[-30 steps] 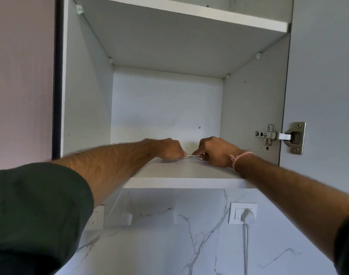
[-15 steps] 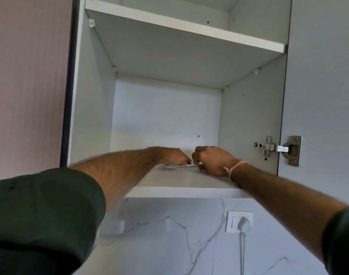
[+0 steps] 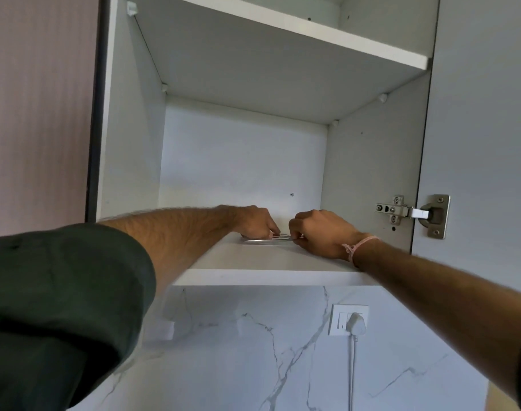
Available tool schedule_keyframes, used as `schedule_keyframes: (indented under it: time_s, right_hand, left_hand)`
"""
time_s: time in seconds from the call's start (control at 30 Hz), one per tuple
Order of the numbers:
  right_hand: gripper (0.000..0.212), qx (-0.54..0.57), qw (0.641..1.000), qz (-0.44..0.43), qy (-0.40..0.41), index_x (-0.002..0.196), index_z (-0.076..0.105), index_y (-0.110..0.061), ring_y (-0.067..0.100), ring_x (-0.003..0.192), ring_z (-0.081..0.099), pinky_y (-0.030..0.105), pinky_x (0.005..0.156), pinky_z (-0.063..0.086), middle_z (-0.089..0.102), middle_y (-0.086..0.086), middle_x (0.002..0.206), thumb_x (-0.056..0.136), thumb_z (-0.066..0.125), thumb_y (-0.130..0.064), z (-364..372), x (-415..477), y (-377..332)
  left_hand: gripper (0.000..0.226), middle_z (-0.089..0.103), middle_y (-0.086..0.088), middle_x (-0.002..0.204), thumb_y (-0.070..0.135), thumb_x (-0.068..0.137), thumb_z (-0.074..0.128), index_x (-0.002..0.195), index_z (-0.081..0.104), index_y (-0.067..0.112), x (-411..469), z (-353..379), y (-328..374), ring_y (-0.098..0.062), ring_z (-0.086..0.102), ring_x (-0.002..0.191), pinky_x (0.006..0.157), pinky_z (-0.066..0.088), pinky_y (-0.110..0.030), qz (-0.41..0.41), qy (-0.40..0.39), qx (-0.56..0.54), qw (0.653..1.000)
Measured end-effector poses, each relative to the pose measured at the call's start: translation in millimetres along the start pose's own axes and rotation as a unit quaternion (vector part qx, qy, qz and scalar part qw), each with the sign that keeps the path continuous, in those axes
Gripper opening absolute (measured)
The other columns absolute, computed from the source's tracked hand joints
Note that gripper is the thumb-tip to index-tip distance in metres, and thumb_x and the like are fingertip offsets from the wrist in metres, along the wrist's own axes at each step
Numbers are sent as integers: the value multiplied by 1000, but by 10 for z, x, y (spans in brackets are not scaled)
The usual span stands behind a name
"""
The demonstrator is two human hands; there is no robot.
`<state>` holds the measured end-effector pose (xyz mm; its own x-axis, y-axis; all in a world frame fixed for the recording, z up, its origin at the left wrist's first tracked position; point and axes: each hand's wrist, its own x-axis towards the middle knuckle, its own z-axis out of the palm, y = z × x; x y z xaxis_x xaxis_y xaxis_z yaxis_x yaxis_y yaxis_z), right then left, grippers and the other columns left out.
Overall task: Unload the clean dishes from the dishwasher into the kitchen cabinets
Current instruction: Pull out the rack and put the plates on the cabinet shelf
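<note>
Job now: I think the person is setting clean cutlery down in the cabinet (image 3: 129, 143).
Cutlery: The shiny metal cutlery (image 3: 266, 240) lies flat on the bottom shelf (image 3: 268, 262), far back and near the middle. It is too thin to tell which pieces they are.
Left hand: The left hand (image 3: 256, 222) has its fingers curled down and pinches the left end of the cutlery.
Right hand: The right hand (image 3: 318, 232), with a pink wristband (image 3: 358, 246), pinches the right end with curled fingers.
Do it well: Lay the pieces side by side. Make sure they lie flat and do not rock. Then let go softly, one hand at a time.
Watch out: Pulling the hands back fast could drag the pieces toward the near edge, and they could fall.
Also there: A metal hinge (image 3: 410, 213) sits on the right wall. A wall socket (image 3: 349, 320) is below the shelf.
</note>
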<state>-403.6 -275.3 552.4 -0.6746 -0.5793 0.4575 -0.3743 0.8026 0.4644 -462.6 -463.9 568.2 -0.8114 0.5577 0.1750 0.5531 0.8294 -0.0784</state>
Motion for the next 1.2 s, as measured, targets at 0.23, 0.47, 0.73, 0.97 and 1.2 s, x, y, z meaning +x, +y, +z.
schedule_keyframes:
  time_s: [0.23, 0.47, 0.73, 0.97, 1.2]
  right_hand:
    - [9, 10, 1000, -10, -5, 89, 39, -24, 30, 67, 52, 36, 60, 45, 60, 9, 79, 95, 45, -23, -77, -83, -68]
    - [7, 38, 998, 39, -27, 95, 37, -22, 25, 64, 50, 31, 54, 37, 51, 2, 73, 97, 44, -20, -55, -86, -40]
    - [12, 128, 986, 90, 50, 93, 43, -23, 22, 68, 56, 30, 61, 43, 57, -13, 74, 96, 53, -16, -75, -198, 105]
    - [8, 38, 998, 47, -4, 89, 63, -25, 23, 75, 59, 30, 66, 48, 66, -1, 81, 86, 57, -20, -146, -259, -13]
    - [19, 76, 995, 60, -21, 93, 73, -27, 19, 91, 62, 29, 82, 50, 73, -7, 94, 84, 60, -16, -132, -210, 5]
  left_hand:
    - [36, 74, 2, 104, 28, 99, 50, 132, 63, 22, 19, 9, -201, -11, 52, 69, 75, 39, -10, 177, 26, 53, 982]
    - [23, 69, -1, 76, 28, 91, 58, 90, 76, 13, 53, 60, -217, -9, 54, 64, 66, 45, -21, 150, 115, 58, 980]
    - [20, 73, 6, 80, 11, 84, 57, 76, 76, 14, 16, 101, -265, -16, 61, 78, 76, 52, -30, 84, 130, 56, 986]
    - [24, 76, 1, 107, 9, 87, 68, 109, 77, 13, 186, 65, -292, -11, 67, 102, 73, 41, -3, 76, 96, -53, 991]
    - [49, 76, -6, 107, -9, 78, 50, 114, 75, 13, 263, 68, -341, -17, 70, 102, 91, 53, -25, 62, 58, -48, 995]
